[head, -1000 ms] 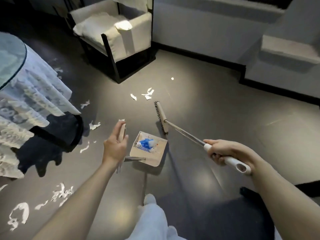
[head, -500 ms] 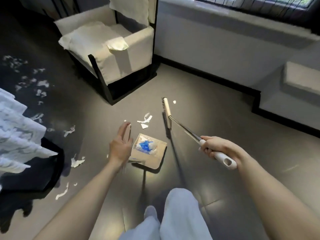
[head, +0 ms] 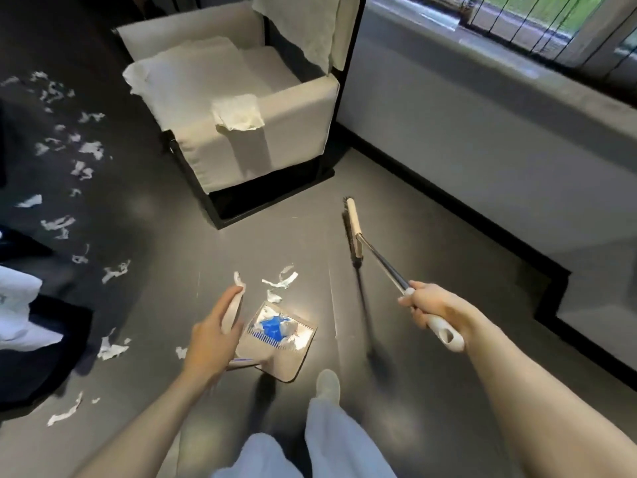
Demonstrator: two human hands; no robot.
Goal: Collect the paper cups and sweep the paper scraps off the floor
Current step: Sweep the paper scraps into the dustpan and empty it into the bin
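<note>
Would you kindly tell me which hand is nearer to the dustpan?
Left. The left hand holds the dustpan by its upright handle; the right hand is apart, off to its right, gripping the broom.

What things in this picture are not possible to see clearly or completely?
Head view: blue and white contents of the dustpan, blurred, with glare.
Head view: dustpan handle, mostly covered by the left hand.
Head view: white cloth, cut off by the left edge.

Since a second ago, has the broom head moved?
Yes. The broom head went forward: it was on the near side of the paper scraps ahead of the dustpan; now it sits beyond them, to their right.
</note>
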